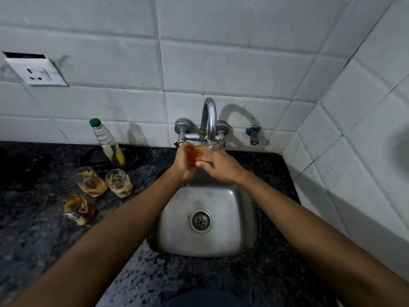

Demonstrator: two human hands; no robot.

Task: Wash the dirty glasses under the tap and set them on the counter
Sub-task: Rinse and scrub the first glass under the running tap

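Note:
Both my hands hold one dirty glass (200, 154) with orange-brown residue under the running tap (209, 120), above the back of the steel sink (232, 235). My left hand (183, 165) grips the glass from the left. My right hand (218, 167) grips it from the right and below. Water drips from my hands into the sink. Three more dirty glasses stand on the dark counter to the left: one at the back left (89, 181), one at the back right (118, 183), one nearer me (77, 209).
A clear bottle with a green cap (106, 142) stands behind the glasses by the wall. A dark flat object (93, 157) lies next to it. A second small tap (253, 135) sticks out of the tiled wall on the right. A wall socket (35, 73) is upper left.

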